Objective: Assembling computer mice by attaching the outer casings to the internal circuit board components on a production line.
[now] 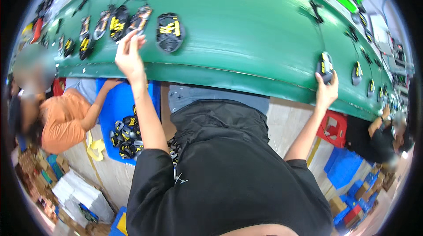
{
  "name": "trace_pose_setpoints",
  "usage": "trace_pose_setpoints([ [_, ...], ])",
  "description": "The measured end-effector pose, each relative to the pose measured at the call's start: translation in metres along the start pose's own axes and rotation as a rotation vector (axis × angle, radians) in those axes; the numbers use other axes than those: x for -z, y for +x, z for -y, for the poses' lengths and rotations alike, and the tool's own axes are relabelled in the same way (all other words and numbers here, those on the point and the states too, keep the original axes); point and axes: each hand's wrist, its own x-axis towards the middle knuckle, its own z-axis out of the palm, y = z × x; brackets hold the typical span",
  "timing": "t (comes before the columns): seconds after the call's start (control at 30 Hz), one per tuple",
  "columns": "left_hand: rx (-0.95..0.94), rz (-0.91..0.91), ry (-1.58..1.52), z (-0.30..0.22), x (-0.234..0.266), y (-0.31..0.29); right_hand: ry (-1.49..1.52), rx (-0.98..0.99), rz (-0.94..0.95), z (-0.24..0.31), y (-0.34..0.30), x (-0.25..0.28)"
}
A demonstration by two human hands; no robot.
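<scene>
My right hand [327, 93] grips the near end of a black computer mouse with yellow patches [325, 65] on the green work surface. Its cable runs away to a bundled coil [315, 13]. At the left, the closed fingertips of my left hand [131, 57] pinch the near end of an open mouse base [141, 18] with its inner parts showing; the fingers partly cover that end. Right of this hand lies a loose black mouse shell [170, 32] with yellow inside. Close on the other side sits another black-and-yellow mouse shell [118, 23].
More mice and open bases lie along the green belt-like table [238, 24] at both sides. A blue bin [105, 126] of shells stands below, left of my body. Co-workers sit left and right. A red stool [332, 129] is beyond my right arm.
</scene>
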Motion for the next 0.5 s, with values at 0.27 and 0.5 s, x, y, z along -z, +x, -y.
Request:
trace_pose_setpoints([
  [0.27, -0.481, 0.149, 0.843, 0.012, 0.002, 0.067, -0.399, 0.109, -0.116, 0.016, 0.065, -0.011],
  [0.5, -0.580, 0.278, 1.107, 0.037, -0.018, 0.077, 1.886, 0.760, -0.006, 0.087, 0.001, 0.174],
])
